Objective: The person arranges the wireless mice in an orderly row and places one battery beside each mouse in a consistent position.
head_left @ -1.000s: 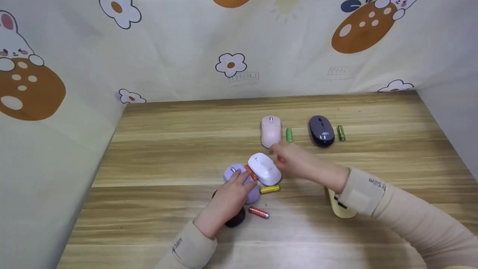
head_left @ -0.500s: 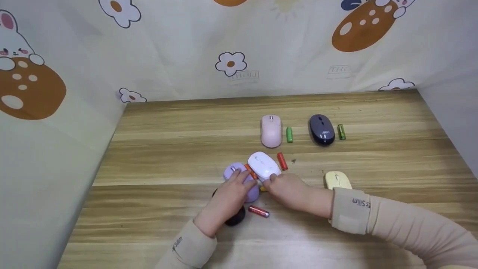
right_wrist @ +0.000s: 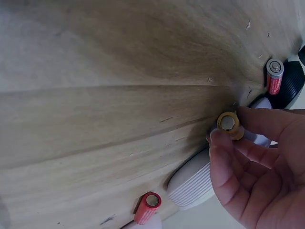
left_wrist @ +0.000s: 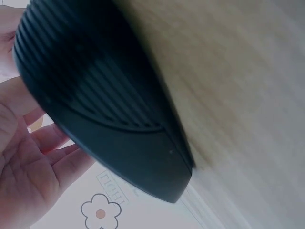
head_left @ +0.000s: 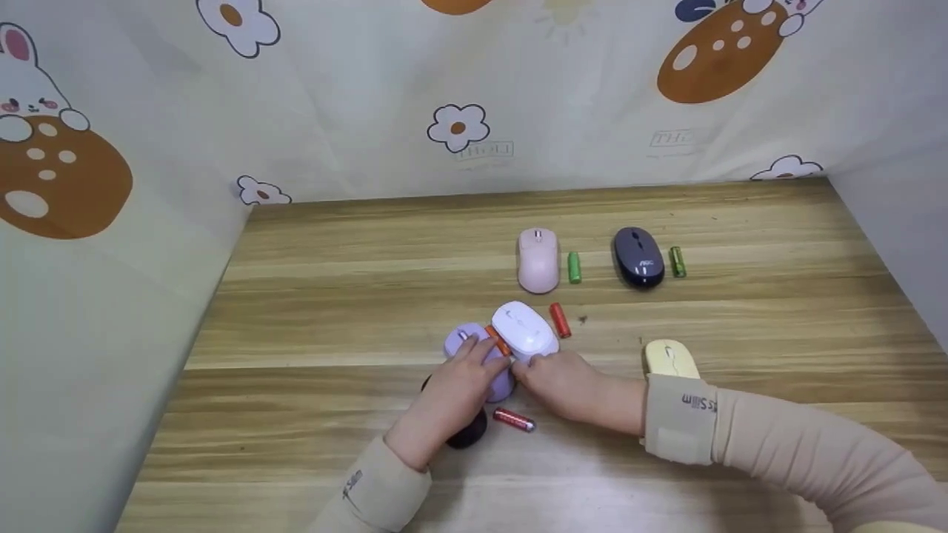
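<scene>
1. Right hand (head_left: pixel 559 381) has the yellow battery (right_wrist: pixel 228 121) pinched between thumb and fingertip. From above, that pinch sits at the white mouse's (head_left: pixel 523 329) 6 o'clock end, just off the lavender mouse's (head_left: pixel 502 385) 3 o'clock side. The hand covers the battery there, so can't tell if it's touching the bench (head_left: pixel 333 296).

2. Left hand (head_left: pixel 459 385) is loosely spread over the lavender mouse, no grip that I can see. The black mouse (left_wrist: pixel 95 109) is below that wrist.

3. What I'd worry about: a smooth round cell in a fingertip pinch could twist and roll off. It's also cramped, so knuckles bumping the white mouse might shove the orange battery (head_left: pixel 497 340) between the two mice. Clipping the red-and-silver battery (head_left: pixel 514 420), at the lavender mouse's 5 o'clock, could set it rolling.

4. Yellow battery direction: in the right wrist view its flat silver end faces the camera, long axis running mostly away, body trailing toward 4 o'clock. Far end's hidden.

5. Lavender mouse: wheel end toward 11, long axis 11 to 5.
</scene>
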Tool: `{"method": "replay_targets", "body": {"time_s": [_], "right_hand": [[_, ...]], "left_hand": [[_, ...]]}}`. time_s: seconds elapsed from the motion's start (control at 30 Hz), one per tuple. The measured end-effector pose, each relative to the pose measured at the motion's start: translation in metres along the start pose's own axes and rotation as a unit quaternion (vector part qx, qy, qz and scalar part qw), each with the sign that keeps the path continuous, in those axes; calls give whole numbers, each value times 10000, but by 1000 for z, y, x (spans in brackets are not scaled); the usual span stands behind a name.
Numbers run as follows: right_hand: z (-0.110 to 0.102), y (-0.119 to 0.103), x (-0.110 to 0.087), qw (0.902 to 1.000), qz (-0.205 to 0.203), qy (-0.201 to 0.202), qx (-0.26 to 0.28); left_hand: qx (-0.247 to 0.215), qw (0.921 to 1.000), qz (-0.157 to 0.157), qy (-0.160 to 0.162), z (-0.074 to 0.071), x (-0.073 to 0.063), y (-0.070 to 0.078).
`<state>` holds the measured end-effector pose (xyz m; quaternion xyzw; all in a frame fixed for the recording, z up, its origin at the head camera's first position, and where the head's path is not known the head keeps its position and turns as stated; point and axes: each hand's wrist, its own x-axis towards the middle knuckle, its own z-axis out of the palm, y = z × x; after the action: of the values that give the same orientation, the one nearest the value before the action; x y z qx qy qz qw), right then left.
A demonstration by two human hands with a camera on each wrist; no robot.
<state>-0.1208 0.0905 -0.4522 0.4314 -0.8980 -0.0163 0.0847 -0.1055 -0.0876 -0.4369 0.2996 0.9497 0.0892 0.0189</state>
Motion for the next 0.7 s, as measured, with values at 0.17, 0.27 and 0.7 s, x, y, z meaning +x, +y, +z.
{"method": "replay_targets", "body": {"time_s": [0.17, 0.27, 0.7], "right_hand": [[1, -1, 0, 9995, 63, -168, 269], [1, -1, -1, 9991, 26, -196, 366], [-60, 71, -35, 9262, 2099, -1189, 2898]], "left_hand": [[29, 10000, -3, -8, 0, 1, 0], [15, 10000, 1, -14, 1, 1, 0], [21, 10000, 37, 46, 0, 1, 0]]}}
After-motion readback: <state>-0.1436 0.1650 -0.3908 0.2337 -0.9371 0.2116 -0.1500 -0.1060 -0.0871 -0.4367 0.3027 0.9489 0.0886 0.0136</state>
